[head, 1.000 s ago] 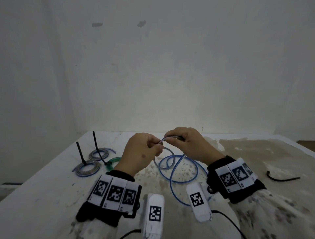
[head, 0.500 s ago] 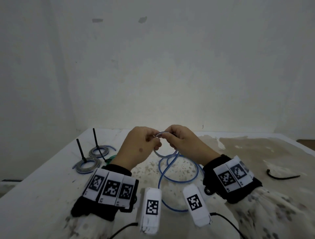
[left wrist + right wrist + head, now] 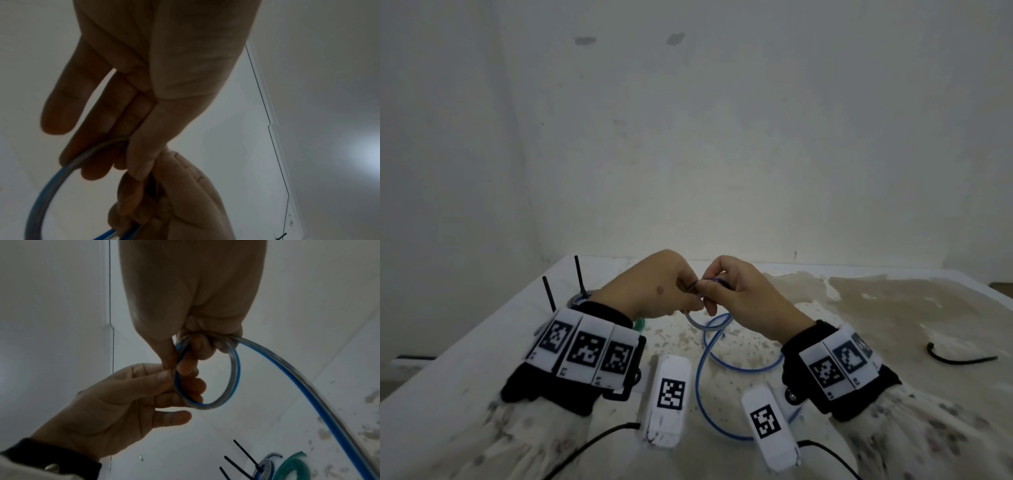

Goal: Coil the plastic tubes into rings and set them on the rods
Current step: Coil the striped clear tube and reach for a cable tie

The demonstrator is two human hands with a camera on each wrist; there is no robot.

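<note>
Left hand and right hand pinching glossy clear blue-striped tube, round loop

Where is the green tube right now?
In the head view, the green tube lies on the table's left side beside the black rods, mostly hidden behind the left hand.

Stained white table, rods, coiled tubes, black cable

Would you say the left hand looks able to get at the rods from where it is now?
Probably yes: the rods stand just beyond the left hand with nothing between, but it is pinching the blue tube.
</note>
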